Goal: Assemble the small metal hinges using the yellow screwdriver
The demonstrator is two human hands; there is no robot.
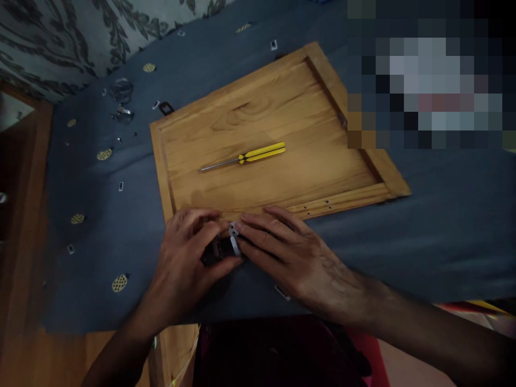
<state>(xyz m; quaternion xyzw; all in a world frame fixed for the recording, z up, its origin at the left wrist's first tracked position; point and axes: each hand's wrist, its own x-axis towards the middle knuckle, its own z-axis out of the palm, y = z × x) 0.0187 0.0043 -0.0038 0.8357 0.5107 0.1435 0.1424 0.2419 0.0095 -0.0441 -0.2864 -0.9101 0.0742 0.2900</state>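
At the near edge of the wooden cabinet door [258,121], both hands meet over a small metal hinge [234,244] with screw holes in its plate. My left hand [189,252] is closed around its left side, thumb below and fingers above. From the right, my right hand [290,247] presses its fingertips on the hinge plate, fingers together. The fingers hide much of the hinge. A screwdriver [262,153] with a yellow handle lies on the door panel beyond the hands, its tip to the left.
The door lies on a dark blue cloth [92,236] with a pineapple print. Several small holes [316,207] mark the near frame rail. Metal fittings [123,113] and small screws [119,140] are at the far left. A patterned curtain [100,32] hangs behind. A blurred patch covers the upper right.
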